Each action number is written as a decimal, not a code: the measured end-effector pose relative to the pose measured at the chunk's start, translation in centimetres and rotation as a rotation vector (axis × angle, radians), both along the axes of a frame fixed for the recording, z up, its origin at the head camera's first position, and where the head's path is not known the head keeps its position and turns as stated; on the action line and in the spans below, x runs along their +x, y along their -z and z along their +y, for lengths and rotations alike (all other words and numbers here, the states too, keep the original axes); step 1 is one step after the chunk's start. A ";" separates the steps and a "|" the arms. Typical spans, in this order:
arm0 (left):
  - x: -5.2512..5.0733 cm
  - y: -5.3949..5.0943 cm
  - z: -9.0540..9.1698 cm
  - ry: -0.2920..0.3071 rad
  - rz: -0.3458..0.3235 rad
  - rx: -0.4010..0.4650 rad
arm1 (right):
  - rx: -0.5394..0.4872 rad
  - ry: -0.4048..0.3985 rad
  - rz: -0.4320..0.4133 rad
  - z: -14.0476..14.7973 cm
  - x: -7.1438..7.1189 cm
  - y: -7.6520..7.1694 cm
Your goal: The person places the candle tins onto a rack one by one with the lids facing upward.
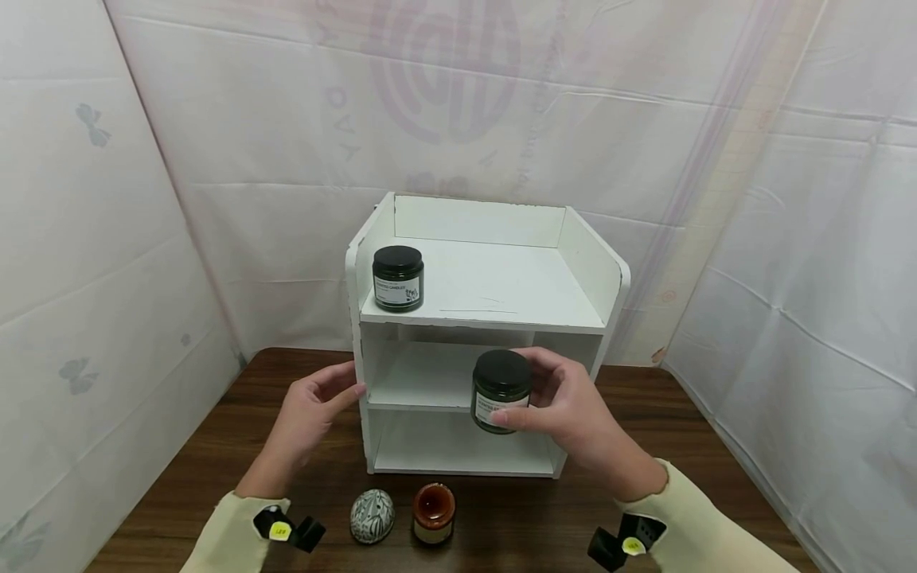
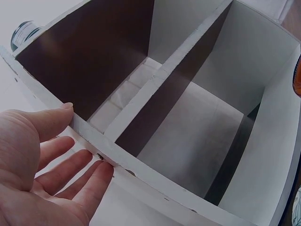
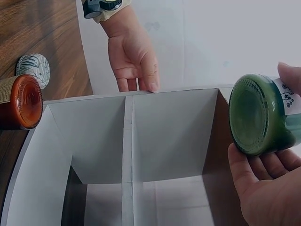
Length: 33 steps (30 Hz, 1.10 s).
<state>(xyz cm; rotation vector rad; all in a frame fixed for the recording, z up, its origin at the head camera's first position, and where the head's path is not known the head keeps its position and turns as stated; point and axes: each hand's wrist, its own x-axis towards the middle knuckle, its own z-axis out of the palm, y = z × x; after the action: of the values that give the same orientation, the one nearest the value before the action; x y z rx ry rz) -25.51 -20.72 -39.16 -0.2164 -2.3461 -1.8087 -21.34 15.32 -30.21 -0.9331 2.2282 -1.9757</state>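
Observation:
My right hand (image 1: pixel 573 406) grips a dark green candle jar (image 1: pixel 501 391) with a black lid and a white label, thumb across the label. The jar is upright in front of the middle tier of a small white shelf (image 1: pixel 494 278); its green glass base (image 3: pixel 251 117) faces the right wrist view. With fingers loosely extended, my left hand (image 1: pixel 304 418) touches the shelf's left side panel, thumb at the front edge (image 2: pixel 82 125). A similar candle jar (image 1: pixel 398 278) stands on the shelf's top, near its left front corner.
On the dark wooden table (image 1: pixel 286 398), in front of the shelf, are an amber glass jar (image 1: pixel 433 513) and a rounded patterned black-and-white object (image 1: pixel 372 516). White fabric (image 1: pixel 286 159) hangs behind and on both sides.

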 end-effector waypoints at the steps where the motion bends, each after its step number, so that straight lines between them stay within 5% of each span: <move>1: 0.0 0.0 0.0 0.000 0.002 -0.001 | -0.001 -0.001 0.002 0.0 0.0 0.0; 33: 0.1 -0.2 0.1 -0.022 -0.017 -0.024 | 0.058 0.044 -0.058 -0.7 -1.4 -1.8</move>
<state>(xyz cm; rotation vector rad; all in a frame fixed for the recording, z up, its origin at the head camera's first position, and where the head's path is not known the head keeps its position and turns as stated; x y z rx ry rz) -25.36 -20.57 -38.93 -0.1786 -2.3731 -1.7798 -22.77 14.63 -28.42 -0.8169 2.2807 -1.9184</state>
